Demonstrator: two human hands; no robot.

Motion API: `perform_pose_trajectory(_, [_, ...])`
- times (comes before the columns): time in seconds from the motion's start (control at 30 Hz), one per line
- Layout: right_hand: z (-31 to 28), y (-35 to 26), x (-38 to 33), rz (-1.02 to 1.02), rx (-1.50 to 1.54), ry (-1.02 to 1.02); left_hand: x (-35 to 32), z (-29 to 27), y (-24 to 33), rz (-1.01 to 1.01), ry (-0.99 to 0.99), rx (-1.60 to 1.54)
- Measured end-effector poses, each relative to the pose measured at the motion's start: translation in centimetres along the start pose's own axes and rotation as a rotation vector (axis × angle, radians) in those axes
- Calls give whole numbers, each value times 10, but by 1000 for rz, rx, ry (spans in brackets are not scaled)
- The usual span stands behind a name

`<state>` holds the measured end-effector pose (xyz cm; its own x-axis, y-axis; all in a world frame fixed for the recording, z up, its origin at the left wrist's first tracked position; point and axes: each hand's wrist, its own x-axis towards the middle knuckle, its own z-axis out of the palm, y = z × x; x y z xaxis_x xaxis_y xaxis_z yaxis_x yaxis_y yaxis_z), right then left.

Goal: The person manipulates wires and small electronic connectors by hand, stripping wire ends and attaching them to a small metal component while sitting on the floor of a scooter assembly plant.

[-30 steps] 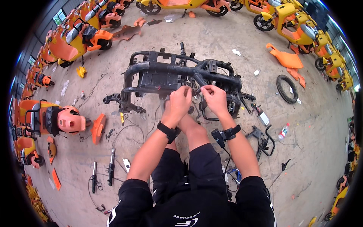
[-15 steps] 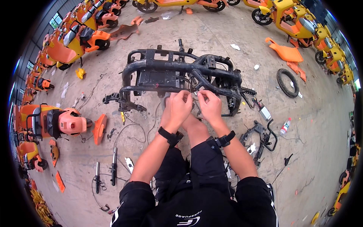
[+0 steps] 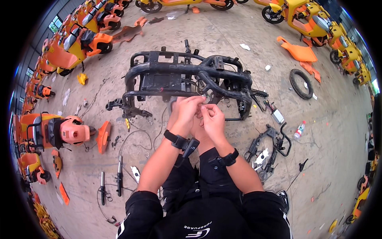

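A black scooter frame (image 3: 169,68) lies on the concrete floor in front of me, made of bent tubes with a flat battery tray on its left half. Just at its near tube, my left hand (image 3: 188,110) has its fingers and thumb drawn together in a pinch. My right hand (image 3: 213,122) is closed too, thumb against forefinger, its fingertips close beside the left ones. Whatever small thing they pinch is too small and too covered to name. Dark cables (image 3: 191,82) run inside the frame above the hands.
Left on the floor are two shock absorbers (image 3: 119,175), an orange panel (image 3: 103,137) and loose cables. On the right lie a tyre (image 3: 301,84), a silver controller box (image 3: 277,116), a bottle (image 3: 299,130) and black metal parts (image 3: 281,144). Scooters (image 3: 71,51) stand around the edges.
My right hand has come down and left, closing the gap to my left hand. The left hand has turned, its fingers now pointing more to the right. The view has shifted slightly.
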<state>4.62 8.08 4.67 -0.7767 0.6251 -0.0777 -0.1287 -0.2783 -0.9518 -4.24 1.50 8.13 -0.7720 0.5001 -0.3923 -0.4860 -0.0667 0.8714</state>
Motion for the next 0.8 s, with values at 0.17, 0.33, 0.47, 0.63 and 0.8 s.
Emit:
perform_pose_trajectory(0.17, [1, 3, -1, -64, -116, -8, 5, -8, -8, -65, -41, -132])
perform_pose_trajectory(0.33, [-3, 0, -1, -39, -134, -18, 11, -10, -17, -91, -81, -173])
perform_pose_trajectory(0.47, [-4, 2, 0, -98, -191, -13, 14, -15, -17, -165, -125, -261])
perform_pose_trajectory(0.63, [-4, -1, 1, -103, -257, -1, 13, -16, -14, -265, -121, -388])
perform_pose_trajectory(0.8, [-5, 2, 1, -234, -378, 39, 13, -15, -16, -255, -161, -390])
